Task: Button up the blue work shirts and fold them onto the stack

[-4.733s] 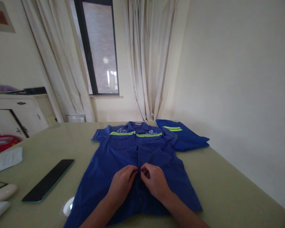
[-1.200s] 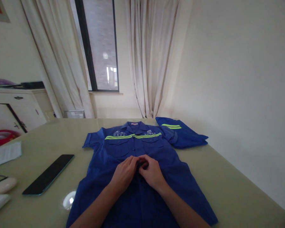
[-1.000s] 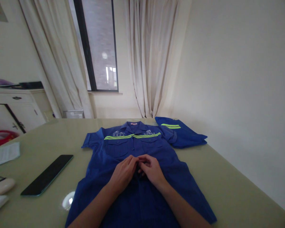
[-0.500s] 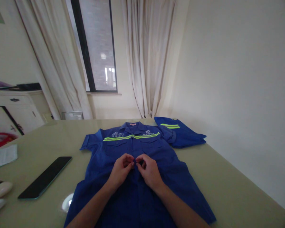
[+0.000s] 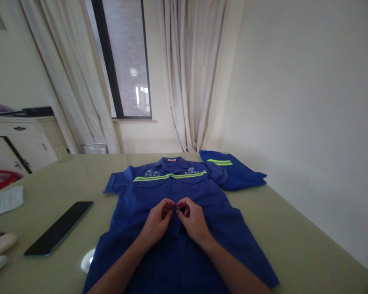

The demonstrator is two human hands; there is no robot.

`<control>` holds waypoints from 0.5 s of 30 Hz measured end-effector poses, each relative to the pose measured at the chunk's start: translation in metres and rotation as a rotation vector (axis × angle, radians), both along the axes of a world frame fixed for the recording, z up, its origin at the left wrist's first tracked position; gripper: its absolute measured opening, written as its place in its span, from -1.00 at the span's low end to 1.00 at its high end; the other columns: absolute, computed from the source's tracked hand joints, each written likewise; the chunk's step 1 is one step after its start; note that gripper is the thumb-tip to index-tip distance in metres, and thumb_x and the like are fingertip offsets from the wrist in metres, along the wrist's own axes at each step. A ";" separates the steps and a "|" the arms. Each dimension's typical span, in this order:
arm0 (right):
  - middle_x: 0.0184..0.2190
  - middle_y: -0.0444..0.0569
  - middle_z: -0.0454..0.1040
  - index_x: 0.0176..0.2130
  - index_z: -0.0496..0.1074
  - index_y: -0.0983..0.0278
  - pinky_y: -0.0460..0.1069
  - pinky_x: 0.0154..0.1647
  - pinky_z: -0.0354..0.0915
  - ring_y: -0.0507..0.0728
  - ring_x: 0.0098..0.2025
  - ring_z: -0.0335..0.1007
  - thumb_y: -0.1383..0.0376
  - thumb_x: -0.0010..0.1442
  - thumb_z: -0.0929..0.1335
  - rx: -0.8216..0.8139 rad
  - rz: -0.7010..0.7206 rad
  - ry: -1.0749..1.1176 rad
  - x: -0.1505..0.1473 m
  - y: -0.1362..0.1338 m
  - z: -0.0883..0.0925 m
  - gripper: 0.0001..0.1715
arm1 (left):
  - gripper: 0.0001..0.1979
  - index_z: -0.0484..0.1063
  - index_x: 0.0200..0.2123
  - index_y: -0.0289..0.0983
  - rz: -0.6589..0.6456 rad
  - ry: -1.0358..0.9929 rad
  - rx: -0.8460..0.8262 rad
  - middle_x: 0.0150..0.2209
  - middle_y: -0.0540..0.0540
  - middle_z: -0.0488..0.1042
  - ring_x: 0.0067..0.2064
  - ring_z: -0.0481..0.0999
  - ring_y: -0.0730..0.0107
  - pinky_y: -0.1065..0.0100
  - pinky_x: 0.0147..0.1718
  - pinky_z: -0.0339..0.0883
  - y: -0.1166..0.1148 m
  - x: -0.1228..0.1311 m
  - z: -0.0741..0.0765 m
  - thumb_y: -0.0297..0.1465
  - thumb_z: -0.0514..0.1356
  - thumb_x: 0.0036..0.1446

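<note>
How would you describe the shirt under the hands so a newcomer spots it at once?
On the greenish table, find the left hand and right hand, close together. The blue short-sleeved shirt lies beneath them. Unlike the folded blue garment beside its sleeve on the right, it is spread out, with its collar and two chest pockets showing.

I can't read a single word for certain from here. The shirt carries two pale marks across its chest: on the left as I face it, a peaked emblem with a line of characters below; on the right, a rounded emblem, also with characters under it. The collar's small label has reddish print, too tiny to read.
</note>
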State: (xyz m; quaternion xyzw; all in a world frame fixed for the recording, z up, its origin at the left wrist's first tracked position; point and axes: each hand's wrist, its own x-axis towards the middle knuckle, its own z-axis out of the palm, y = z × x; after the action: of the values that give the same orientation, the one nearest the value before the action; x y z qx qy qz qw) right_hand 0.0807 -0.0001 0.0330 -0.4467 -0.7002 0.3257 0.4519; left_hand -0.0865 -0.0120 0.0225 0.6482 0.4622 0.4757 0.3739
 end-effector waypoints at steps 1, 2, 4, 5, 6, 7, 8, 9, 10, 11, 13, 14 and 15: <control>-0.34 -0.16 0.57 -0.24 0.51 0.25 -0.11 -0.42 0.24 0.00 -0.51 0.30 0.46 0.08 0.38 -0.017 0.000 0.012 0.000 0.000 0.000 -0.79 | -0.84 0.44 -0.15 -0.22 -0.006 0.009 0.013 -0.21 -0.06 0.58 -0.20 0.60 0.30 0.31 -0.17 0.44 -0.001 0.000 0.001 -0.41 0.15 0.18; -0.35 -0.15 0.58 -0.25 0.51 0.25 -0.11 -0.43 0.23 0.00 -0.51 0.30 0.45 0.07 0.39 -0.030 0.000 0.016 0.000 0.000 0.000 -0.80 | -0.83 0.45 -0.15 -0.22 -0.003 0.019 0.021 -0.20 -0.07 0.59 -0.19 0.61 0.30 0.31 -0.17 0.44 -0.002 0.001 0.002 -0.44 0.15 0.17; -0.35 -0.15 0.58 -0.26 0.52 0.25 -0.11 -0.44 0.23 0.00 -0.51 0.30 0.45 0.06 0.39 -0.039 0.001 0.009 0.001 0.000 0.001 -0.80 | -0.82 0.46 -0.15 -0.21 0.020 0.044 0.029 -0.22 -0.06 0.60 -0.21 0.62 0.30 0.32 -0.20 0.45 -0.004 0.003 0.004 -0.44 0.14 0.17; -0.34 -0.15 0.59 -0.25 0.52 0.24 -0.11 -0.44 0.23 0.00 -0.51 0.31 0.46 0.06 0.39 -0.038 0.001 -0.001 0.001 0.000 0.000 -0.79 | -0.84 0.46 -0.16 -0.21 0.030 0.053 0.031 -0.23 -0.06 0.60 -0.22 0.62 0.30 0.32 -0.21 0.45 -0.005 0.003 0.005 -0.43 0.15 0.19; -0.34 -0.16 0.59 -0.25 0.52 0.24 -0.11 -0.43 0.23 0.00 -0.51 0.32 0.46 0.06 0.38 -0.034 0.000 -0.016 0.001 -0.001 0.000 -0.77 | -0.85 0.46 -0.16 -0.21 0.037 0.055 0.027 -0.24 -0.05 0.61 -0.22 0.62 0.29 0.32 -0.22 0.45 -0.006 0.004 0.006 -0.40 0.16 0.20; -0.34 -0.16 0.59 -0.23 0.53 0.23 -0.11 -0.43 0.23 0.01 -0.50 0.33 0.47 0.07 0.38 -0.028 -0.003 -0.037 0.001 -0.001 0.000 -0.76 | -0.87 0.47 -0.17 -0.20 0.041 0.049 0.019 -0.25 -0.05 0.61 -0.23 0.62 0.28 0.32 -0.23 0.45 -0.005 0.005 0.006 -0.36 0.18 0.21; -0.33 -0.16 0.60 -0.22 0.54 0.22 -0.11 -0.42 0.23 0.01 -0.50 0.34 0.47 0.07 0.37 -0.018 -0.007 -0.063 0.001 -0.002 -0.001 -0.74 | -0.87 0.47 -0.18 -0.20 0.044 0.040 0.008 -0.27 -0.05 0.61 -0.24 0.62 0.27 0.32 -0.24 0.45 -0.005 0.005 0.006 -0.32 0.21 0.22; -0.33 -0.17 0.60 -0.21 0.54 0.21 -0.10 -0.40 0.24 0.01 -0.49 0.35 0.47 0.08 0.37 -0.007 -0.010 -0.092 0.001 -0.002 -0.001 -0.72 | -0.86 0.48 -0.21 -0.21 0.049 0.030 -0.001 -0.29 -0.05 0.61 -0.25 0.62 0.27 0.33 -0.25 0.45 -0.004 0.005 0.006 -0.29 0.23 0.21; -0.33 -0.17 0.60 -0.20 0.55 0.19 -0.10 -0.39 0.24 0.02 -0.48 0.36 0.47 0.09 0.36 0.006 -0.015 -0.120 0.001 -0.003 -0.002 -0.72 | -0.85 0.48 -0.23 -0.21 0.057 0.020 -0.009 -0.31 -0.05 0.61 -0.27 0.62 0.27 0.33 -0.26 0.44 -0.003 0.005 0.005 -0.27 0.24 0.20; -0.33 -0.17 0.60 -0.20 0.55 0.18 -0.10 -0.38 0.24 0.03 -0.47 0.37 0.46 0.11 0.36 0.018 -0.017 -0.143 0.001 -0.003 -0.002 -0.72 | -0.85 0.49 -0.26 -0.22 0.068 0.011 -0.014 -0.32 -0.04 0.61 -0.28 0.61 0.27 0.33 -0.28 0.44 -0.002 0.005 0.004 -0.26 0.26 0.19; -0.33 -0.17 0.59 -0.20 0.55 0.17 -0.10 -0.36 0.24 0.03 -0.46 0.39 0.45 0.14 0.36 0.033 -0.014 -0.165 0.000 -0.003 -0.002 -0.74 | -0.84 0.49 -0.28 -0.23 0.086 -0.019 -0.029 -0.34 -0.04 0.60 -0.30 0.60 0.28 0.33 -0.30 0.42 0.001 0.003 0.002 -0.26 0.28 0.15; -0.33 -0.18 0.58 -0.20 0.55 0.17 -0.10 -0.36 0.24 0.03 -0.45 0.39 0.44 0.14 0.37 0.033 -0.011 -0.167 0.000 -0.002 -0.002 -0.75 | -0.83 0.50 -0.28 -0.23 0.088 -0.044 -0.042 -0.34 -0.04 0.60 -0.30 0.60 0.28 0.34 -0.31 0.41 0.002 0.003 0.001 -0.26 0.30 0.13; -0.33 -0.17 0.58 -0.21 0.54 0.18 -0.10 -0.36 0.24 0.03 -0.45 0.39 0.44 0.14 0.37 0.032 -0.013 -0.168 0.000 -0.002 -0.002 -0.76 | -0.82 0.50 -0.28 -0.23 0.087 -0.073 -0.058 -0.35 -0.04 0.60 -0.30 0.60 0.28 0.34 -0.31 0.41 0.004 0.002 0.000 -0.26 0.31 0.11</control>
State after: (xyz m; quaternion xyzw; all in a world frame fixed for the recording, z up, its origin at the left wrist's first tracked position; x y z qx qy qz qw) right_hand 0.0808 -0.0023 0.0310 -0.4697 -0.7378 0.2729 0.4007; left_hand -0.0844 -0.0084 0.0223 0.5984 0.4897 0.5013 0.3883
